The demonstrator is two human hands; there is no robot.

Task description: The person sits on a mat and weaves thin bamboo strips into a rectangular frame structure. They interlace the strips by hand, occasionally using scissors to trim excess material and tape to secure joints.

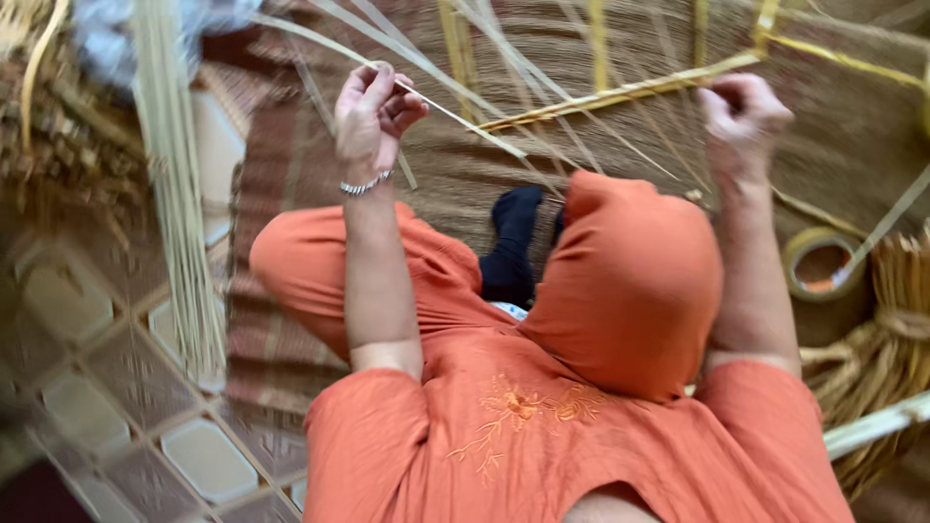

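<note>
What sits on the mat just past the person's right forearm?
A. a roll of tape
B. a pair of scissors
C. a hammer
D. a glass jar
A: a roll of tape lies flat on the woven mat, beside the right forearm and next to a straw bundle.

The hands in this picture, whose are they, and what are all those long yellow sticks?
The camera sits on a person's head and looks down, so you see their own orange clothes and knees. The left hand, with a silver bracelet, has a pale flat strip in its grip. The right hand is closed by a wider yellow strip, but it is blurry. They sit on a brown woven mat. More loose strips lie across it. A bundle of thin stalks lies to the left, and a roll of tape to the right.
</note>
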